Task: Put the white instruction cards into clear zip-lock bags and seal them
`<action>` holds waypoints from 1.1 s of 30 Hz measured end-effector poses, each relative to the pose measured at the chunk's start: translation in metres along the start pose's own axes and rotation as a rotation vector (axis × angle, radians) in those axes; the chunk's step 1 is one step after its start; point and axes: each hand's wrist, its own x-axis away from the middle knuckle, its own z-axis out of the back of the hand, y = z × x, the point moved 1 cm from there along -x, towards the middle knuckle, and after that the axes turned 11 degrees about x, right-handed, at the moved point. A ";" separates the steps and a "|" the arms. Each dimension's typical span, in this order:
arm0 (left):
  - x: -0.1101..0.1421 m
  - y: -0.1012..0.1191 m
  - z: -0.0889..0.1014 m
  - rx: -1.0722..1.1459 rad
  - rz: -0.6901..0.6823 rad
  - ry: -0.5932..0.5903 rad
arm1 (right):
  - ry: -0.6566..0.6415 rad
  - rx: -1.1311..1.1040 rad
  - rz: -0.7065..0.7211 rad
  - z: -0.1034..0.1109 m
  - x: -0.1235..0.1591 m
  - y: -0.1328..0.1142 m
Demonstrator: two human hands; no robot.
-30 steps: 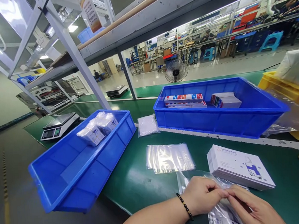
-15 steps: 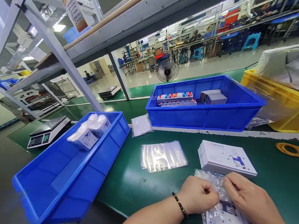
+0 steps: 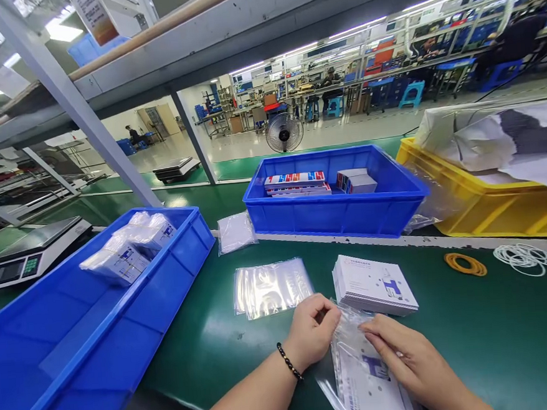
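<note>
Left hand [image 3: 314, 328] and right hand [image 3: 406, 355], fingertips closed, pinch a clear bag [image 3: 349, 317] around printed paper [image 3: 361, 383] at lower centre; just above, a booklet stack [image 3: 373, 283] lies on the worktop [image 3: 480, 340].

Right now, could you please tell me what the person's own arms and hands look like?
The left hand is ungloved, with a dark beaded bracelet, showing some gold-toned beads, around its wrist. The right hand is ungloved too, with no bracelet in view. No sleeves or rings show.
</note>
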 end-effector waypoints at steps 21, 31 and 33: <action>0.000 0.005 0.006 -0.196 0.041 -0.304 | 0.295 0.035 -0.317 0.023 0.002 0.030; 0.002 -0.004 0.001 -0.077 0.119 -0.342 | 0.285 0.102 -0.827 0.015 0.001 0.061; 0.002 -0.003 0.001 -0.062 0.133 -0.347 | 0.312 0.105 -0.833 0.018 0.000 0.060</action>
